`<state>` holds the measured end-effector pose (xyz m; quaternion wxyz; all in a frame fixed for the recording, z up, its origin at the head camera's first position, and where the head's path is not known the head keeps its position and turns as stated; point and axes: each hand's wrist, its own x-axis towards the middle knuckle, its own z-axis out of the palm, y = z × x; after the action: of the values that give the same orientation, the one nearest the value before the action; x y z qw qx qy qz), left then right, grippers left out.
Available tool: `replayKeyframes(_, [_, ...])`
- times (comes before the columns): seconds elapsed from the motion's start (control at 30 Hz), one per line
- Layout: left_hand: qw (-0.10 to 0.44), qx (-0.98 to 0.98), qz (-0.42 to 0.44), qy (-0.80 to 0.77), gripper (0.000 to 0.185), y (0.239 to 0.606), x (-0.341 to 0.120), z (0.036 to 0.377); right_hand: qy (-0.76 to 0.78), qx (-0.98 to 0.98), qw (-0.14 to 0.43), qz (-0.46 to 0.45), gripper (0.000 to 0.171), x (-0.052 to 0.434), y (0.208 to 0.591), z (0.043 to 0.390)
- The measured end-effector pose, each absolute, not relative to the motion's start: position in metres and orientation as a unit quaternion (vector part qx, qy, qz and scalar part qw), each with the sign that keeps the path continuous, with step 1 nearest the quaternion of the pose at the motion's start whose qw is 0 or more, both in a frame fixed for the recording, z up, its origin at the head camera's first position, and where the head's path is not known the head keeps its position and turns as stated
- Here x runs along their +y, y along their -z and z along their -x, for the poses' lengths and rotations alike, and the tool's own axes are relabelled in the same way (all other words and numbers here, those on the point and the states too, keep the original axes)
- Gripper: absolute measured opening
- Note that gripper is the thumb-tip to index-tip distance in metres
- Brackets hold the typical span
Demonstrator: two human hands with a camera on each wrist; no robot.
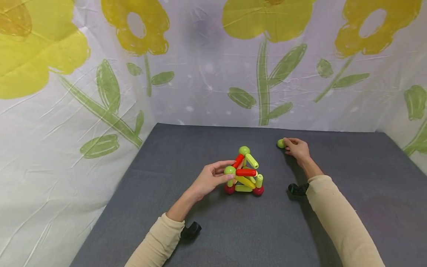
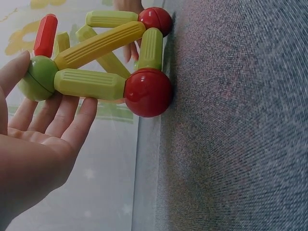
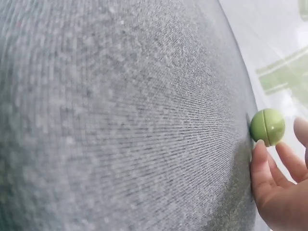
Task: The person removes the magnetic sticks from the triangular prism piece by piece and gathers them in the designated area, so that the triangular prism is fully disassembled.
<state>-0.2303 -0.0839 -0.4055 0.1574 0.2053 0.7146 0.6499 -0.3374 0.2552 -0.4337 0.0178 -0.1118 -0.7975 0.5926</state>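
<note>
Structure [image 1: 244,188]: stands on the worktop [image 1: 253,230], near the middle; rods joined by balls, red balls [image 2: 148,92] at its foot, green top ball [image 1: 244,150] above.
Open ends: slanted green rod [image 1: 251,161] below the top ball and upright green rod [image 1: 259,180] over the right-hand red ball both show bare tips; red rod [image 1: 246,172] points into the same gap.
Left hand [image 1: 210,180]: grasping the structure at its green corner ball [image 2: 37,78], thumb on one side, fingers behind.
Loose ball [image 1: 281,143]: green, toward the far side of the worktop, well apart from the structure.
Right hand [image 1: 298,149]: fingertips touching the loose ball; cannot tell whether the pinch has closed.
Step in hand: judged as fetching a joint ball while the structure is steadied.
Next move: would call for a secure pinch, then carrying the ball leftward to the open ends, left hand holding firm.
Risk: a light touch could roll the ball away; a bump could loosen joints.
</note>
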Motion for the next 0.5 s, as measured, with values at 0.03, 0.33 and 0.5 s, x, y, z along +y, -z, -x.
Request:
replayKeyframes(0.03, [0.157,0.715,-0.205,-0.649,0.048,0.4053,-0.0837,0.2302,-0.599,-0.792,0.018,0.112,0.057,0.2556,0.4338,0.3372])
replayKeyframes(0.33, [0.158,0.719,-0.201,-0.646,0.047,0.4054,-0.0841,0.2298,-0.645,-0.754,0.007,0.124,0.059,0.2598,0.4351,0.338])
replayKeyframes(0.5, [0.161,0.716,-0.201,-0.649,0.049,0.4049,-0.0835,0.23,-0.66,-0.74,0.007,0.128,0.061,0.2618,0.4343,0.3377])
